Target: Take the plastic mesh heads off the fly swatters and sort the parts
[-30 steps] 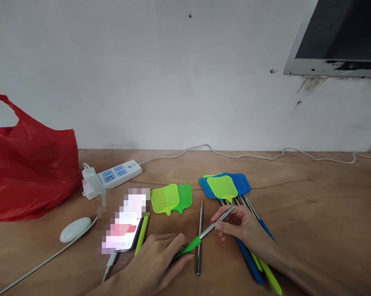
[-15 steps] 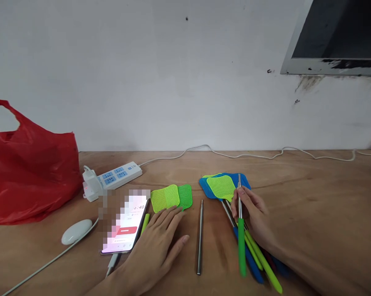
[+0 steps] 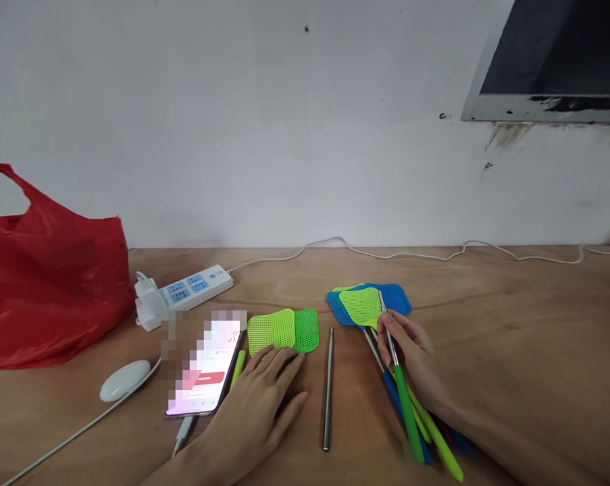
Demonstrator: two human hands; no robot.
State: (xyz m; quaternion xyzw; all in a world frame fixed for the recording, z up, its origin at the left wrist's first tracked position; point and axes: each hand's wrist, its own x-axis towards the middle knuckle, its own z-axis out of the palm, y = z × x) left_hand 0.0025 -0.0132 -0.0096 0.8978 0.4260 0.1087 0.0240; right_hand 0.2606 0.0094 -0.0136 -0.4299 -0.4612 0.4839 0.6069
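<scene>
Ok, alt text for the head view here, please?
The right hand grips a green-handled metal rod over a pile of fly swatters; the left hand lies flat, touching loose green swatter heads, beside a phone on a wooden table.

wall [image 3: 234,121]: white, scuffed | table [image 3: 512,324]: light wood | upper right: dark framed window [image 3: 563,54], perhaps

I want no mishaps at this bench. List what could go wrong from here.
1. The right hand holds the green-handled rod with its metal tip over the stacked swatters; the tip may snag their mesh.
2. The loose metal rod lies between the hands; a brush from the left hand could roll it away.
</scene>
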